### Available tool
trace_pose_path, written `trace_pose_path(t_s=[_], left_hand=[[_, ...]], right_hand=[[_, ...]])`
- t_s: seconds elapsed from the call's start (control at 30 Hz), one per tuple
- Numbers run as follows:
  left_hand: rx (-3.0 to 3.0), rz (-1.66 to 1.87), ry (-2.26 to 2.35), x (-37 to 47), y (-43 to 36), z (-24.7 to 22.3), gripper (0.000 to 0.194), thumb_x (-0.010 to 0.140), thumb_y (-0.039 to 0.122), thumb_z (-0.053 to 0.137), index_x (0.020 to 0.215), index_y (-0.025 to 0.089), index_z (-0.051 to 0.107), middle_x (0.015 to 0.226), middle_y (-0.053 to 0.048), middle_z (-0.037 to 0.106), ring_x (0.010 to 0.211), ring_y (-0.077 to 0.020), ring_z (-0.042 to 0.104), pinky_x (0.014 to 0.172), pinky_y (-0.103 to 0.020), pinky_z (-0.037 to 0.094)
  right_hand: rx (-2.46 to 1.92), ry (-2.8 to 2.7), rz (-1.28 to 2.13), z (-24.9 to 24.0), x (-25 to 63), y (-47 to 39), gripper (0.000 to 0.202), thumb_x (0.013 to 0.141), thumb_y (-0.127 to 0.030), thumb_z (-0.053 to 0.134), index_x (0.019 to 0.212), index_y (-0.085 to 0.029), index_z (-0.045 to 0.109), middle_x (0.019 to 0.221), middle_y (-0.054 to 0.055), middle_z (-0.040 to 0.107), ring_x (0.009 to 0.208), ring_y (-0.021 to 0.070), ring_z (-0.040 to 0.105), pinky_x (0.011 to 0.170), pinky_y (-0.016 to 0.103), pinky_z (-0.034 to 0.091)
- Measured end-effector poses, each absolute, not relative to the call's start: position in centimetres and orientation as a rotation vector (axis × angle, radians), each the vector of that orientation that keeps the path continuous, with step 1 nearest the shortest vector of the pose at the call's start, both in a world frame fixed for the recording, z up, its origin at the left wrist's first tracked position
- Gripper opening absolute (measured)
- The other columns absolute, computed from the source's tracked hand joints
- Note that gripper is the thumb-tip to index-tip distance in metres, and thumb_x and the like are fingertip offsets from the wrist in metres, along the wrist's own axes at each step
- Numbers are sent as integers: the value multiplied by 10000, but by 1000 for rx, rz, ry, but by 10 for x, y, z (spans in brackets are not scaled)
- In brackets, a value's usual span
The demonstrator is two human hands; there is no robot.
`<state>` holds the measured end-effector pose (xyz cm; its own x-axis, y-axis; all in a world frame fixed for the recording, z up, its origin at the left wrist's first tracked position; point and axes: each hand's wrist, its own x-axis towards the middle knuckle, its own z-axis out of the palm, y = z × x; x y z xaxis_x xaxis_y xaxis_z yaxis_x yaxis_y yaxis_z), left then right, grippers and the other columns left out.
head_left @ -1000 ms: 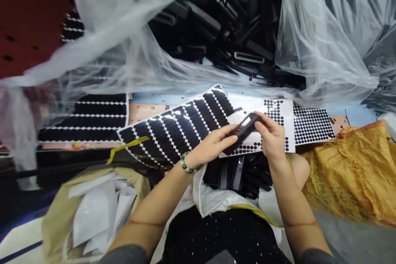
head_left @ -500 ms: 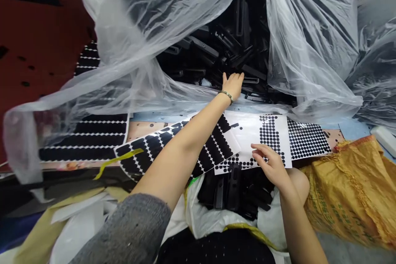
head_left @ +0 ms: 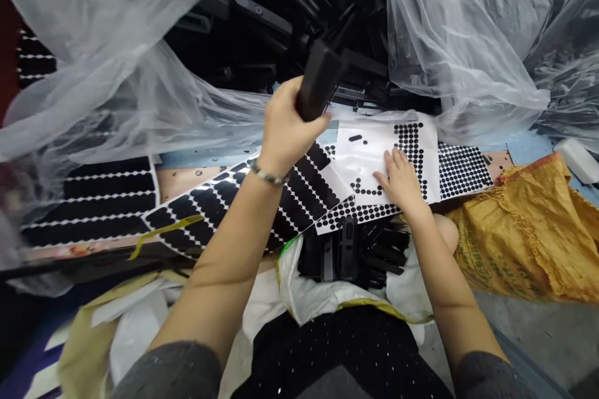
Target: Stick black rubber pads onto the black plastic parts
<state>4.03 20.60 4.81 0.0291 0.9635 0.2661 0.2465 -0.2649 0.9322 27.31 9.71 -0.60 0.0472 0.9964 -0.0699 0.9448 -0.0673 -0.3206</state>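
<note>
Parts in black lay heaped at 12 o'clock, well forward of the lap, and the change was at their near edge. Half a second earlier the left hand had been reaching in there; now it had one black part clamped between thumb and fingers, raised and tilted, its far end blurred. That meant a single piece was up out of the heap, with the left hand occupied.

Meanwhile, the right hand had come down onto the white sheet, between 12 and 1 o'clock. Its fingers were spread apart and it gripped no part. That sheet carried black dots and one dark oblong piece, and most of its surface was bare white. A fuller dotted sheet showed beyond its edge at 1 o'clock.

At 11 o'clock a sheet of black scalloped strips lay slantwise on the worktop, a yellow strip across its near end. More black pieces sat in the open white bag just ahead of the lap. The part held by both hands a second earlier was no longer in either; whether it was in that bag could not be told. A yellow sack slumped at 2 o'clock.
</note>
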Motion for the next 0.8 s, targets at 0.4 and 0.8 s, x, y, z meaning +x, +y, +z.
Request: trace_pose_path(t_s=[0.4,0.8], left_hand=[[717,963,1037,11,71,18,480,609,217,824,981,205,522,771,35,696,641,-95,680,630,-200,573],[624,1064,1019,-9,76,-6,328,731,315,714,979,216,522,858,2,701,839,-180,734,708,-277,605]], right_hand=[[-1934,-2143,774,13,203,78,198,892,-107,464,984,-183,623,1040,111,612,933,234,581,746,340,465],[-1968,-1986,798,14,202,83,142,834,-78,445,806,-212,481,939,69,559,819,189,525,771,348,447]])
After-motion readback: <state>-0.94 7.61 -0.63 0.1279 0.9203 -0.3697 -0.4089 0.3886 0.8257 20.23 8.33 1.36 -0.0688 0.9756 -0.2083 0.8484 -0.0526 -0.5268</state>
